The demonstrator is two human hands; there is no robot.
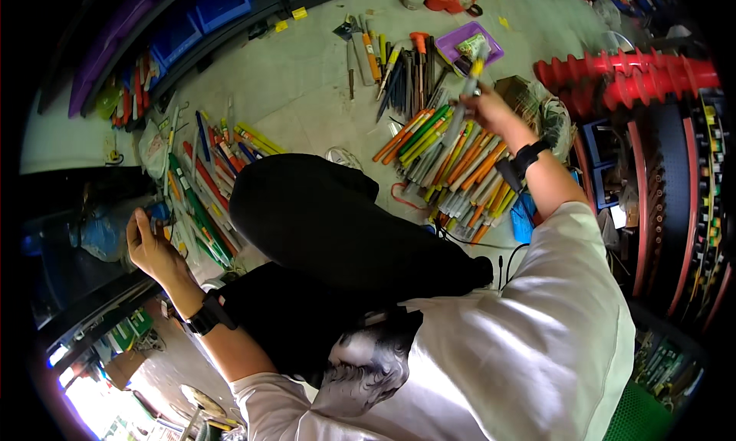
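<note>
My right hand is closed round a slim grey-and-yellow piece, blurred so its exact kind does not show. It hovers above the upper edge of a big pile of slim orange, green, yellow and grey tubes on the floor. My left hand is raised at the left with loosely bent fingers and nothing visible in it. Nearest to it are a blue plastic bag and a second pile of long coloured tubes.
A purple tray and a row of dark rods lie on the floor beyond the right pile. Red spiral augers and shelving stand at the right. Blue bins line the upper left. My black-trousered leg lies between the piles.
</note>
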